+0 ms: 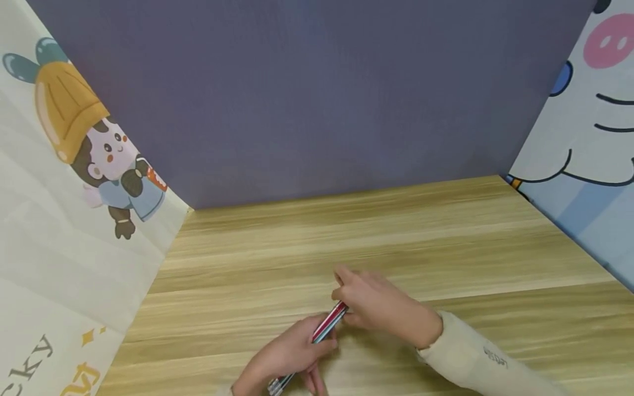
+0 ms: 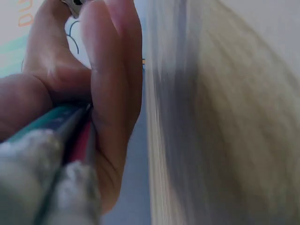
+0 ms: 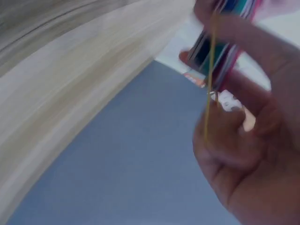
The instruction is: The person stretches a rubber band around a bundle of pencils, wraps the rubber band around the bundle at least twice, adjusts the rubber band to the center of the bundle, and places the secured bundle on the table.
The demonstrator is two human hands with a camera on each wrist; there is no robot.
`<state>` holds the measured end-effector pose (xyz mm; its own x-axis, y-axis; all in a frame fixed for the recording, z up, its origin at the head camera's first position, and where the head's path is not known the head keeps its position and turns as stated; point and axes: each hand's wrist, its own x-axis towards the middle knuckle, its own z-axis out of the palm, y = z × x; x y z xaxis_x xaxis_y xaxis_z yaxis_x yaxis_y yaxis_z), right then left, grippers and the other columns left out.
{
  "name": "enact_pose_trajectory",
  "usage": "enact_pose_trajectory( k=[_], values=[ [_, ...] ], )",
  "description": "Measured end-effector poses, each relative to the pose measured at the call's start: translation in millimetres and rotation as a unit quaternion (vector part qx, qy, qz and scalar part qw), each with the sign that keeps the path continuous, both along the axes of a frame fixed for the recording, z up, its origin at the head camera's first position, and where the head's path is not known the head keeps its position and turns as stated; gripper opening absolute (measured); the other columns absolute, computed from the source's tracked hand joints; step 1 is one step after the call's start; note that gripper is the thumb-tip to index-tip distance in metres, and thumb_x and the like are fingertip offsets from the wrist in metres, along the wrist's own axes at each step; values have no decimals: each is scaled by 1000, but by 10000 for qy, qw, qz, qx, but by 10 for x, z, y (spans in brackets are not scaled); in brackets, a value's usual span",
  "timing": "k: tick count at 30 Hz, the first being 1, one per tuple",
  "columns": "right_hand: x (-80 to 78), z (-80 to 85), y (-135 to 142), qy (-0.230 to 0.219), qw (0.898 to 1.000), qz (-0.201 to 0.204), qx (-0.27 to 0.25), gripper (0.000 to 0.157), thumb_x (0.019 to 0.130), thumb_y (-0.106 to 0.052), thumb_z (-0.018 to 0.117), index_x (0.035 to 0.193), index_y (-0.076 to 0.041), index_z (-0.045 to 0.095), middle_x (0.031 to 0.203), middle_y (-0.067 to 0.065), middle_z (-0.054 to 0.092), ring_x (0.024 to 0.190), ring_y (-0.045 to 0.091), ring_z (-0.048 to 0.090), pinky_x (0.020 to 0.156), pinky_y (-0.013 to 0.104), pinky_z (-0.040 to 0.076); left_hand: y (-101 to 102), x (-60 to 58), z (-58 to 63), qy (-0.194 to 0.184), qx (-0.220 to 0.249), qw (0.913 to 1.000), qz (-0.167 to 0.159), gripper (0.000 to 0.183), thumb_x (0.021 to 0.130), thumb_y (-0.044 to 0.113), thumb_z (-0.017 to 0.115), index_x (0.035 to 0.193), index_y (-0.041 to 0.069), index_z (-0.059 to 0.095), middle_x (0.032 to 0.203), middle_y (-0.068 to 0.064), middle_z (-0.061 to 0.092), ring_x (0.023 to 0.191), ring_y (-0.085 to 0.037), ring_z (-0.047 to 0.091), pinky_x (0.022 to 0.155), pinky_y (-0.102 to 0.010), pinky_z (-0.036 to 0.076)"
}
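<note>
My left hand (image 1: 294, 349) grips a bundle of slim pens (image 1: 329, 322) in red, teal and dark colours, held slantwise above the wooden table. Silvery, blurred pen ends stick out below that hand; in the left wrist view the pens (image 2: 83, 145) pass under its fingers (image 2: 112, 79). At the bundle's upper end is my right hand (image 1: 381, 302), its fingers curled. The right wrist view shows a thin yellow rubber band (image 3: 211, 75) pulled taut between the pens (image 3: 202, 52) and the curled fingers of the right hand (image 3: 248, 159). Whether it fully circles the bundle is hidden.
The wood-grain table (image 1: 307, 242) spreads out beneath both hands. A grey-blue panel (image 1: 317, 110) stands along its far edge. White cartoon-printed sheets flank it, one on the left (image 1: 59, 264) and another on the right (image 1: 589, 148).
</note>
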<state>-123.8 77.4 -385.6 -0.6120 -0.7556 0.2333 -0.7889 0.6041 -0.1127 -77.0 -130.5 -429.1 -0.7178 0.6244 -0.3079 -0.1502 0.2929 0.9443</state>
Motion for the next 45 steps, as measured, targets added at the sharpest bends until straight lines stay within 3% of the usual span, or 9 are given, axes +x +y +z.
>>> enact_pose_trajectory(
  k=[4,9,13,21,27,31,38,42,45],
  values=[
    [129,-21,-120,1167,9923,-302,299,19,72,-9,86,82,-10,71,93,1,45,56,3,40,41,10,32,-10,-16,28,26,2,9997,254,12,103,12,54,105,1,49,73,-23,60,50,-32,68,41,-39,57],
    [268,-89,-227,1822,9809,-581,364,16,73,-3,84,79,-7,69,96,0,42,60,5,42,37,10,31,-22,-15,35,-73,14,9995,299,12,104,12,52,104,0,49,69,-25,62,52,-34,69,42,-39,57],
    [357,-106,-261,1945,9776,-724,342,16,71,4,81,78,-3,69,98,2,41,63,6,44,38,10,34,-19,-11,34,-10,-51,9997,226,10,103,10,53,109,2,51,67,-25,64,50,-33,68,42,-39,57],
    [448,-69,-282,1337,9875,-834,16,23,74,4,82,93,6,70,91,3,44,62,7,45,42,7,35,-8,-17,62,449,-326,9975,429,15,103,11,54,117,7,52,73,-16,66,47,-27,67,42,-40,57],
    [501,-75,-353,1592,9775,-282,-1358,25,68,10,71,91,2,69,101,10,56,70,12,57,47,9,46,-43,-39,72,669,-441,9936,791,21,103,15,55,124,11,55,80,-13,66,46,-28,66,42,-42,57],
    [496,-97,-382,1323,9752,-53,-1773,22,72,8,68,91,-2,65,105,8,54,75,12,59,54,10,50,-75,-76,83,756,-260,9915,1031,31,104,13,53,134,9,51,76,-16,67,47,-29,67,43,-43,57],
    [242,-98,-278,323,9694,-593,-2362,28,76,10,71,96,-6,60,91,1,56,65,4,51,50,10,44,-60,-155,97,856,565,9892,1047,22,103,17,55,113,-2,50,56,-11,54,52,-34,68,45,-48,58],
    [80,-25,-172,-682,9464,-164,-3151,25,79,9,71,89,-12,61,83,-6,62,71,3,57,63,19,55,-36,-136,134,910,1065,9853,982,29,104,20,53,116,-5,47,57,-7,53,53,-33,69,47,-51,58],
    [18,20,-118,-1135,9197,630,-3706,22,82,2,75,90,-16,66,80,-12,64,77,2,61,91,36,56,-42,-126,159,932,1400,9817,890,29,105,19,52,119,-5,45,57,-6,53,50,-29,68,46,-54,56]
  ],
)
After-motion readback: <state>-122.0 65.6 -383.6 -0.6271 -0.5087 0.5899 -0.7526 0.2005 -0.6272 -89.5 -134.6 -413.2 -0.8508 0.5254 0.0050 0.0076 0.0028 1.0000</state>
